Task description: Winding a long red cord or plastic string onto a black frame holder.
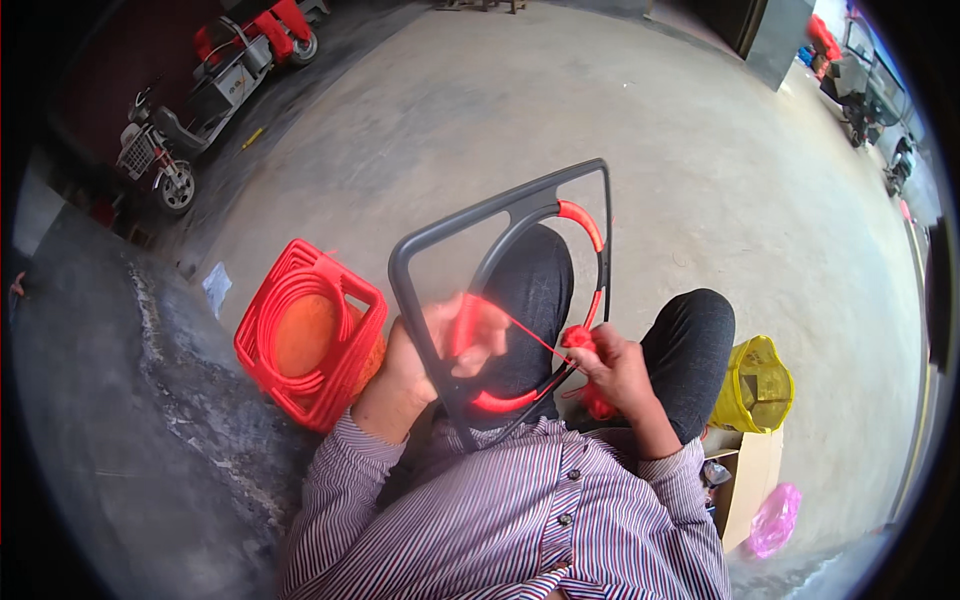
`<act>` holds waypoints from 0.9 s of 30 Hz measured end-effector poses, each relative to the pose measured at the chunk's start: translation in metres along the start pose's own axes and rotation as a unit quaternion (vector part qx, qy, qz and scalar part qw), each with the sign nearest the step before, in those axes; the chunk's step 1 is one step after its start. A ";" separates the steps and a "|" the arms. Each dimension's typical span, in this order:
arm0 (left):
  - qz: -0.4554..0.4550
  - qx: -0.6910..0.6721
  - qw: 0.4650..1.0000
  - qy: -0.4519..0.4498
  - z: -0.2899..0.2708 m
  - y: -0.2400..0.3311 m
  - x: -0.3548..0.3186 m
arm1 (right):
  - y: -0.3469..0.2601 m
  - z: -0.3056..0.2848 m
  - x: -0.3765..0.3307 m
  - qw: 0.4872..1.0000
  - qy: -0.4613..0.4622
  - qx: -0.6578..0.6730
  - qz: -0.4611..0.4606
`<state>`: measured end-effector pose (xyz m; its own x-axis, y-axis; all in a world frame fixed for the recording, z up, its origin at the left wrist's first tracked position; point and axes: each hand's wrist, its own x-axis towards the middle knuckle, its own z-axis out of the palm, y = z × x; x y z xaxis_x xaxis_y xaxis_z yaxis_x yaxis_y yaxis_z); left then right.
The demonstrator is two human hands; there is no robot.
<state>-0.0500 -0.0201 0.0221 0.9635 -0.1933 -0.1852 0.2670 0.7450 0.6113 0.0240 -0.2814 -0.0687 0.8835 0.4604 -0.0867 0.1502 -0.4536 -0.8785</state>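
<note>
A black frame (490, 208) with a ring inside it stands tilted over my lap. Red wrapping covers separate stretches of the ring (583, 218). My left hand (420, 350), partly blurred, is closed on the left side of the frame, by a red-wrapped stretch of the ring. In my right hand (618, 370) a bundle of red cord (577, 338) is pinched between thumb and fingers. From it a taut red strand (530, 332) runs left to the ring near my left hand. More red cord (598, 402) hangs below my right hand.
Several red frames (268, 345) are stacked by my left arm, an orange round surface showing inside. To my right are a yellow bag (735, 400), a cardboard box (752, 480) and a pink plastic bag (775, 520). Scooters (172, 180) stand at the far left.
</note>
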 end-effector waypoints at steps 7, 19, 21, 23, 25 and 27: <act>0.070 0.054 0.996 -0.007 0.042 -0.022 -0.006 | -0.078 -0.004 0.044 0.974 0.010 0.192 -0.122; 0.005 -0.053 0.999 0.000 0.048 -0.028 -0.005 | -0.095 -0.022 0.024 0.813 -0.131 0.549 -0.144; 0.040 -0.067 0.997 -0.007 0.040 -0.030 -0.002 | -0.092 -0.017 0.010 0.869 -0.128 0.469 -0.093; 0.098 0.003 0.995 0.037 0.039 -0.032 0.003 | -0.109 -0.009 -0.002 0.863 -0.130 0.475 -0.113; 0.084 -0.008 0.994 0.066 0.044 -0.037 0.001 | -0.117 -0.003 -0.004 0.842 -0.077 0.528 -0.086; 0.063 0.040 0.997 -0.009 0.049 -0.034 0.002 | -0.118 -0.015 -0.002 0.832 -0.071 0.544 -0.080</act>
<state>-0.0565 -0.0771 0.0381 0.9895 -0.1136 -0.0900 0.1442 0.7109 0.6883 0.0115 -0.2403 0.0420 0.8179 0.5690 0.0852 -0.2980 0.5457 -0.7832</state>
